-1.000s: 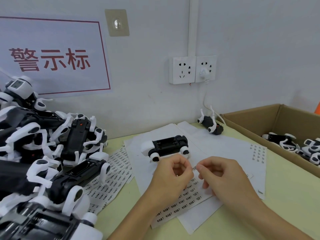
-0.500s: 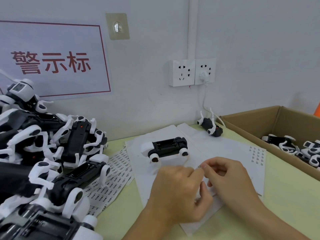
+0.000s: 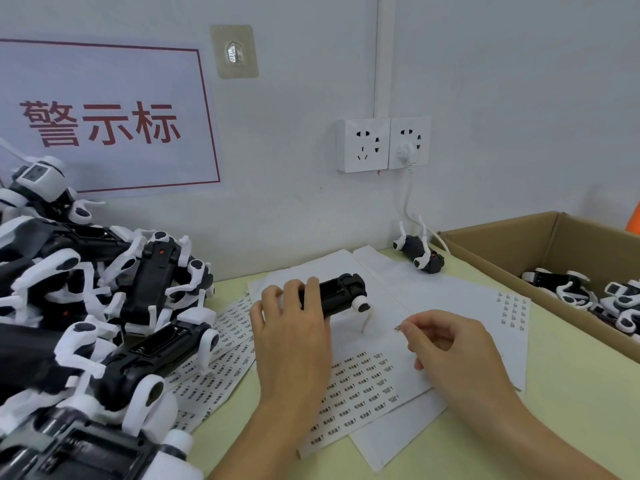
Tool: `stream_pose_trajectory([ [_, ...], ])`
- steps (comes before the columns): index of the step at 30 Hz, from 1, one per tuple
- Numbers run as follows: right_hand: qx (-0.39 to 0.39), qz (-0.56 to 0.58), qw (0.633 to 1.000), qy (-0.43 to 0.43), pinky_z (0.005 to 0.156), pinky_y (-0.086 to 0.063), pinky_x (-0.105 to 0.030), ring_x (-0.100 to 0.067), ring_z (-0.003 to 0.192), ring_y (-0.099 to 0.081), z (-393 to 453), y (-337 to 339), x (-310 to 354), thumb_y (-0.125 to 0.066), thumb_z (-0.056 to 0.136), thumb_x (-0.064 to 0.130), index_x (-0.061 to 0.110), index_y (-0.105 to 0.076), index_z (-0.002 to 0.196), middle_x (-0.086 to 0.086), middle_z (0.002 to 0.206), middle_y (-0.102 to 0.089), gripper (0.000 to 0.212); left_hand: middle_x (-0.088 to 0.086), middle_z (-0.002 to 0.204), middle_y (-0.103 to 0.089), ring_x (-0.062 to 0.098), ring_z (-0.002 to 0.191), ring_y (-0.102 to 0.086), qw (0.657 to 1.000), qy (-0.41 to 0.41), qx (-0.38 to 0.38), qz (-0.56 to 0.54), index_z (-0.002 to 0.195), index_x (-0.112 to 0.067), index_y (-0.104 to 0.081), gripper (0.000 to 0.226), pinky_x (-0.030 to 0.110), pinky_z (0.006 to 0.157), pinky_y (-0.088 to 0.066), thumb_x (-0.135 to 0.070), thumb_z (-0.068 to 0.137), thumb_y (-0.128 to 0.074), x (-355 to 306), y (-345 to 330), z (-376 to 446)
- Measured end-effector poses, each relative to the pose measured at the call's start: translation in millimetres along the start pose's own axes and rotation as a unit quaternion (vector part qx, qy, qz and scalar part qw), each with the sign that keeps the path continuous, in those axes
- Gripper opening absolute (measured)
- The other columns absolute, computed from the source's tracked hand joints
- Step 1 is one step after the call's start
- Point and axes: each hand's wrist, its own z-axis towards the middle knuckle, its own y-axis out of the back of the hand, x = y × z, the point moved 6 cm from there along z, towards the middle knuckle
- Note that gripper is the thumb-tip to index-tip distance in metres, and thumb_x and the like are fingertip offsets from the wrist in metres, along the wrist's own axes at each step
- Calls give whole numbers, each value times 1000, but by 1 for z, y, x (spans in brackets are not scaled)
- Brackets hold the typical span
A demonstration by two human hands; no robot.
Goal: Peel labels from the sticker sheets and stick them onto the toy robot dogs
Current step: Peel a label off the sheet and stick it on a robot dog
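Our right hand pinches a peeled label just right of the toy robot dog, which our left hand grips over the sticker sheets; more dogs pile left

Under the fingers of the left hand lies a toy dog with a black body and white legs bearing black round joints, the same black-and-white as the heap of dogs beyond that hand's little-finger side. At the fingertips of the right hand is a tiny white label with black print, and below both hands a white sticker sheet shows rows of small black characters. The table is pale yellow-green, the box brown cardboard, the wall sign white with red characters and a red border.
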Motion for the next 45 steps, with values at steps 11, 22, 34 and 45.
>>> stream_pose_trajectory([
  [11,40,78,991,104,56,-43,-11,-4,55,-55,-9,3,34,-69,90,15,30,-73,74,7,62,-65,22,-1,79,-70,11,62,-61,732,340,298,-510,96,-22,-61,25,25,59,-43,-43,85,-70,-16,-29,-13],
  [22,50,86,992,73,48,-38,-4,2,45,-53,-6,6,36,-67,91,10,20,-73,71,9,55,-63,24,20,115,-70,44,102,-69,617,166,347,-687,137,-46,-50,64,43,84,-56,-20,82,-68,-35,-32,-22],
  [34,28,-40,996,80,49,-39,-13,-3,44,-48,-3,5,26,-67,93,23,30,-70,73,7,63,-62,21,8,114,-73,20,93,-68,659,137,307,-673,131,-60,-54,66,40,95,-54,-27,78,-73,-31,-35,-18],
  [45,16,-52,992,112,44,-41,-9,-11,43,-64,-9,3,35,-65,94,20,32,-66,70,19,69,-66,26,1,92,-70,13,83,-62,692,91,317,-642,138,-60,-47,72,29,82,-49,-22,78,-62,-35,-36,-18],
])
